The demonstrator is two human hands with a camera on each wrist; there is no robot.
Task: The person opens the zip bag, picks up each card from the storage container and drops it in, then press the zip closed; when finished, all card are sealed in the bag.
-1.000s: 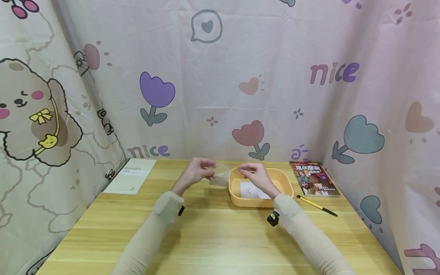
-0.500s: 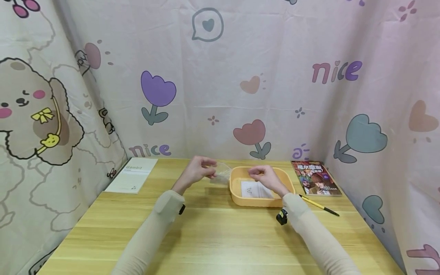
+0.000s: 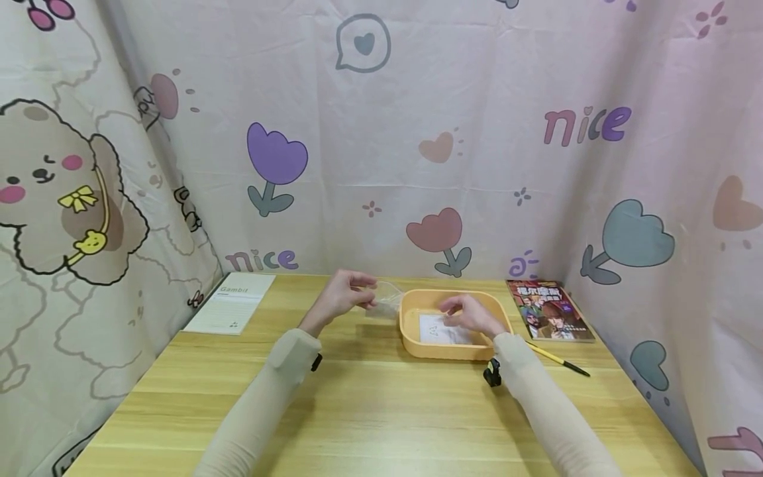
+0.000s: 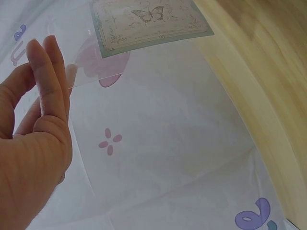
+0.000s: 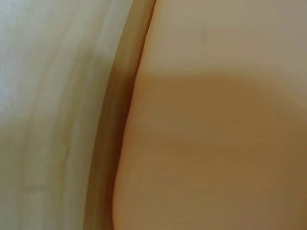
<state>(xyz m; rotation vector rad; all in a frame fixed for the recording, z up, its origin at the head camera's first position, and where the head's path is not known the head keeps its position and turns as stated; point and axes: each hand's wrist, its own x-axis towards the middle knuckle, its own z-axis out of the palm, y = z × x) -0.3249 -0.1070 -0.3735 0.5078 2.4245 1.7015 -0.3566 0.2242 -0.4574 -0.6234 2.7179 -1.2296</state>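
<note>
My left hand [image 3: 342,296] pinches the edge of a clear plastic bag [image 3: 383,308] in the head view, above the table left of an orange-yellow basket. From the left wrist, the bag shows as a see-through sheet, with a butterfly-printed card [image 4: 151,24] with a green border at its lower end. Over the basket [image 3: 417,351], my right hand [image 3: 471,313] reaches in with bent fingers, fingertips close over a white printed packet [image 3: 438,330] on its bottom. The basket's smooth wall [image 5: 216,143] fills much of the right wrist view, where no fingers show.
A lined notepad [image 3: 229,305] lies at the back left of the wooden table [image 3: 369,411]. Right of the basket are a comic-style magazine [image 3: 550,310] and a yellow-and-black pen [image 3: 560,360]. Printed curtains [image 3: 357,119] hang behind and at both sides.
My right hand has left the bag's side near the basket's left rim, moving right and down into the basket. My left hand stays in place with the plastic bag.
</note>
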